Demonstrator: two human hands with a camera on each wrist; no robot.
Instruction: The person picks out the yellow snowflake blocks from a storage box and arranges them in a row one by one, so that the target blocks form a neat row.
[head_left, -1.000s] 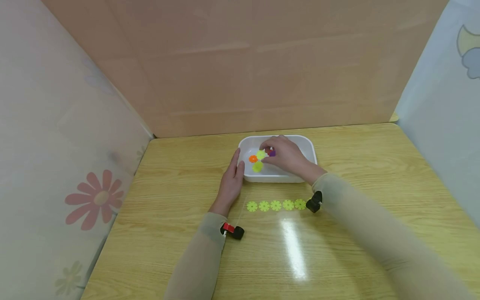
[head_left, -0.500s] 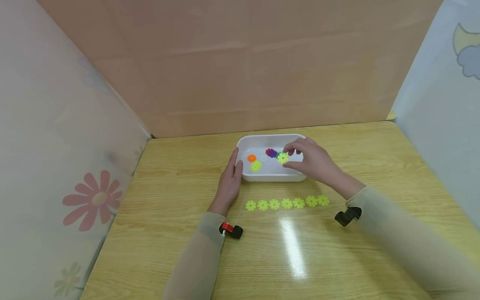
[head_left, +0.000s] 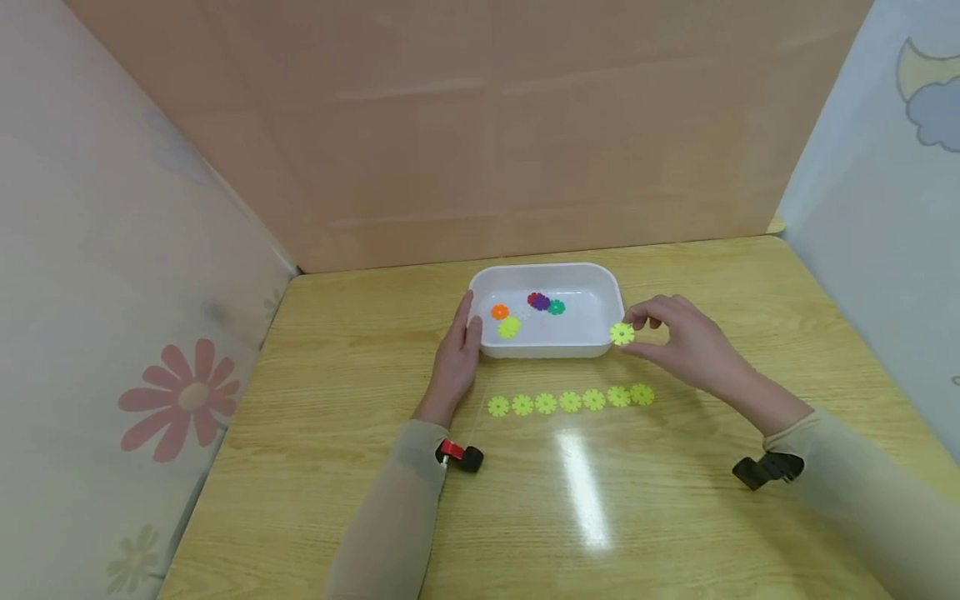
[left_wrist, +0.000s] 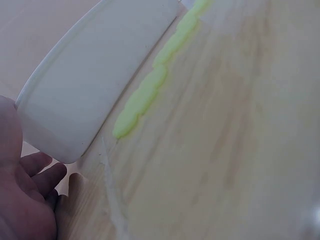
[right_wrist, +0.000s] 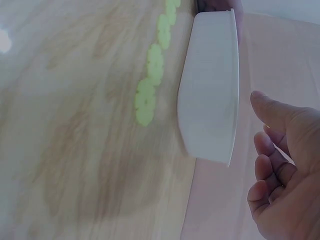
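Observation:
My right hand (head_left: 693, 342) pinches a yellow-green snowflake disc (head_left: 622, 334) between thumb and fingertips, just off the white tray's (head_left: 547, 352) front right corner. In the right wrist view, that hand (right_wrist: 290, 160) shows curled fingers, but the disc cannot be seen. My left hand (head_left: 455, 358) rests against the tray's left end, its fingers fairly straight along the outside wall. Inside the tray lie orange (head_left: 499, 312), yellow-green (head_left: 508, 327), red (head_left: 533, 298), purple (head_left: 542, 302) and green (head_left: 556, 307) discs, and a pale, hardly visible one.
In front of the tray, a row of several yellow-green discs (head_left: 570, 402) runs left to right on the wooden table (head_left: 525, 508). A thin clear strand (left_wrist: 111, 190) lies by the row's left end. A brown panel (head_left: 480, 133) stands behind the table, with pale walls at both sides.
My right hand has picked a yellow-green disc out of the tray and carried it right, past the tray's edge. The left hand stays at the tray's left end.

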